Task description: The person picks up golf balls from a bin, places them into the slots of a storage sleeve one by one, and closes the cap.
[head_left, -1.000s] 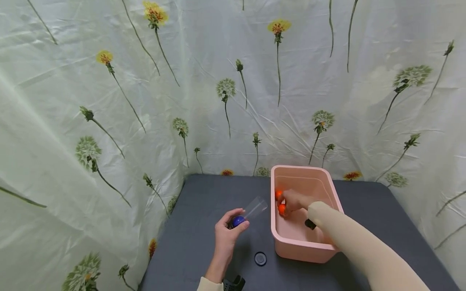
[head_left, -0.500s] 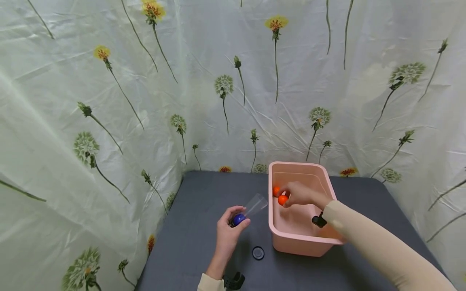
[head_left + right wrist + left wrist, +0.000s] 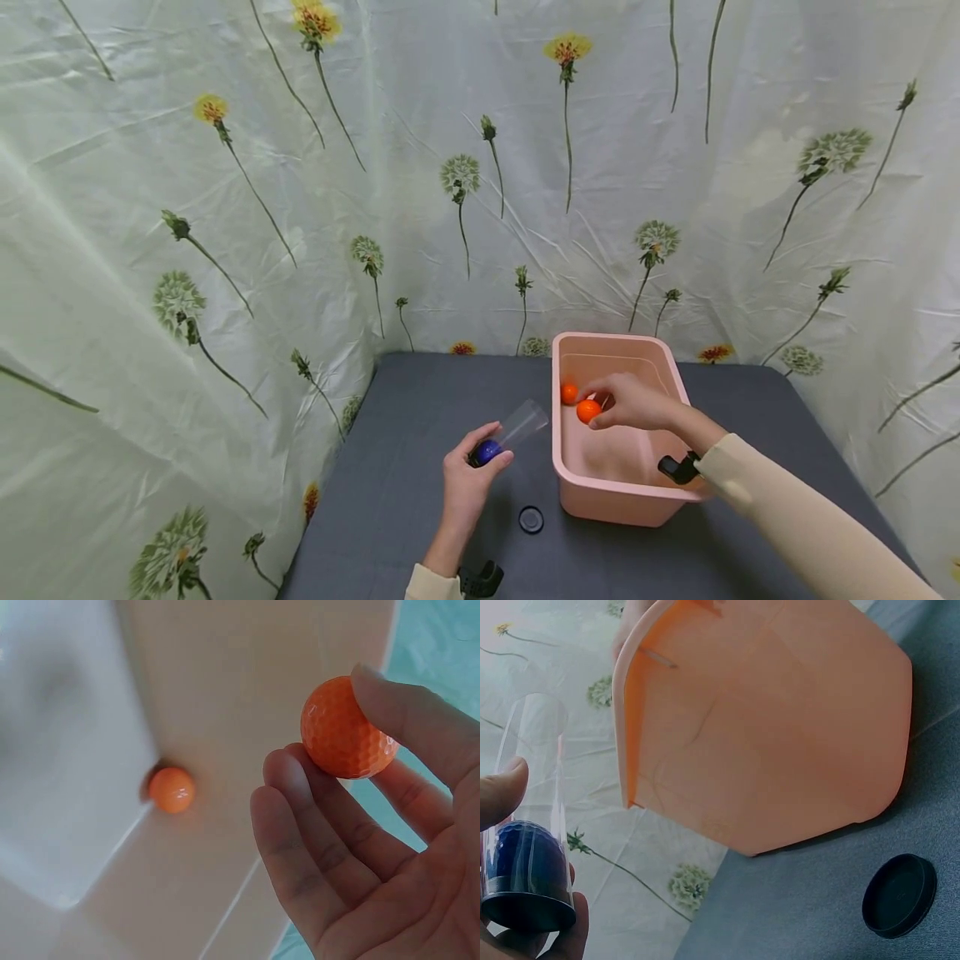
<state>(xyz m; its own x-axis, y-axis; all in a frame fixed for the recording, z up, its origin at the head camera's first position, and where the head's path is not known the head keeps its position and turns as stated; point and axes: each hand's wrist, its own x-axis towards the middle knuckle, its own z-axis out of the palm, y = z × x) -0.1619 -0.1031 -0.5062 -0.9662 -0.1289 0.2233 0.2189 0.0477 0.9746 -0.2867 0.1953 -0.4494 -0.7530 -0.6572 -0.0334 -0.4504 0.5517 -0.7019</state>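
My left hand (image 3: 468,471) grips a clear tube (image 3: 536,742) with a dark base, tilted in the head view with its open end toward the pink bin. At the tube's bottom sits a blue golf ball (image 3: 526,855). Over the pink bin (image 3: 630,512), my right hand (image 3: 630,402) pinches an orange golf ball (image 3: 345,727) between thumb and fingers. A second orange ball (image 3: 172,790) lies inside the bin against its wall, just left of the held one in the head view.
A round black cap (image 3: 531,520) lies on the dark grey table (image 3: 420,400), left of the bin's near end. Behind and to the left hangs a white curtain (image 3: 405,167) printed with dandelions. A black band (image 3: 678,468) circles the right wrist.
My right hand has lifted the orange golf ball up from the bin's floor and drawn it slightly right. The left hand with the tube stays nearly in place.
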